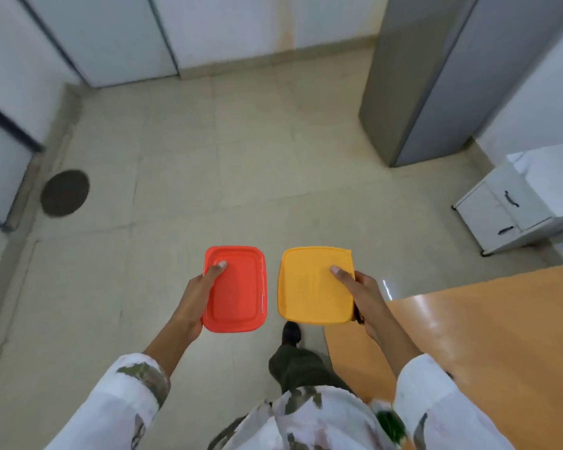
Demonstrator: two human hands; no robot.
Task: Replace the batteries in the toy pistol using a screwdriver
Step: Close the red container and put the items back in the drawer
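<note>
I stand over a tiled floor and carry two lidded plastic boxes at waist height. My left hand (pixel 198 293) grips a red box (pixel 239 289) by its left edge, thumb lying on the lid. My right hand (pixel 359 292) grips a yellow box (pixel 312 285) by its right edge, thumb on the lid too. A dark object peeks out under the yellow box near my right palm; what it is cannot be told. Both lids are on, so the contents are hidden. No toy pistol, screwdriver or batteries are in view.
A wooden table (pixel 488 336) fills the lower right, its rounded corner just beside my right hand. A grey metal cabinet (pixel 413 86) stands at the back right, a small white cabinet (pixel 507 206) at the right wall, a round floor drain cover (pixel 64 192) at the left.
</note>
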